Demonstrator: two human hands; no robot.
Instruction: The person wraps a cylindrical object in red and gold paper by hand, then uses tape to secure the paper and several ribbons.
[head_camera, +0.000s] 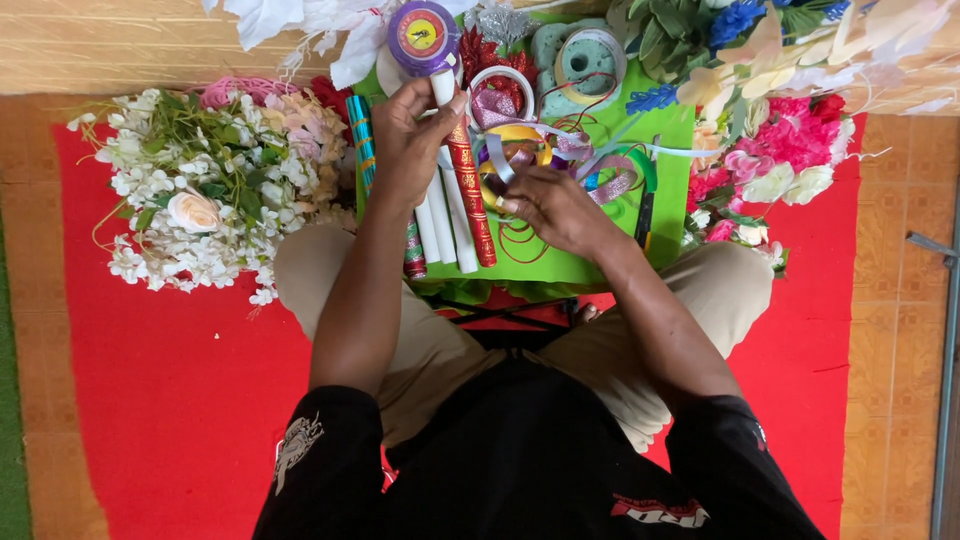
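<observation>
Gripping the top end of a white roll (443, 92), the left hand (408, 140) is seen closed around it, thumb and fingers pinched just below a purple spool (424, 37). The roll's long axis is laid roughly away from the body, and beside it, touching, lies a red and gold roll (470, 190) on the same line, with more white rolls (436, 225) alongside. The right hand (555, 208) is held nearer the body and to the right, its fingers curled onto a tangle of ribbon (560, 150); whether a strand is actually pinched cannot be told. A green sheet (665, 140) is spread under everything, flanked by white flowers (190, 200) on the left and pink flowers (790, 140) on the right, over a red mat (160, 380).
</observation>
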